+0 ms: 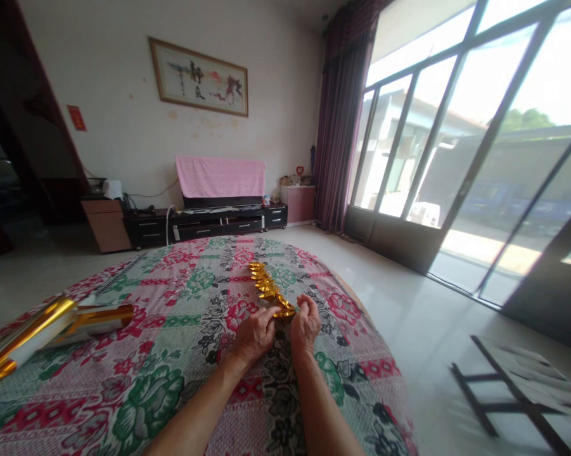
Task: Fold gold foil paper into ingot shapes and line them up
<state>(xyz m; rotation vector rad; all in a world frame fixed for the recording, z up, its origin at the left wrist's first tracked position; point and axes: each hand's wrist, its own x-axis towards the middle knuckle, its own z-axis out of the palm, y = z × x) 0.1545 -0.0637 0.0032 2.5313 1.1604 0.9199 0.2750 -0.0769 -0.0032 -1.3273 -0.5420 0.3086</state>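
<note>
one gold foil strip [265, 286] i watched pinched in the left hand [255, 332]; right hand [307, 324] curled beside it, hold unclear; tablecloth [199, 354] lay beneath the fingers [269, 314], windows [418, 126] rightward.

A pink cloth [221, 177] hangs above the long black cabinet [237, 227], and a small figurine [266, 201] stands near the left edge of the drawer unit [277, 217] beside it. A framed picture [202, 77] hangs on the wall [280, 82], left of the purple curtain [337, 133]
</note>
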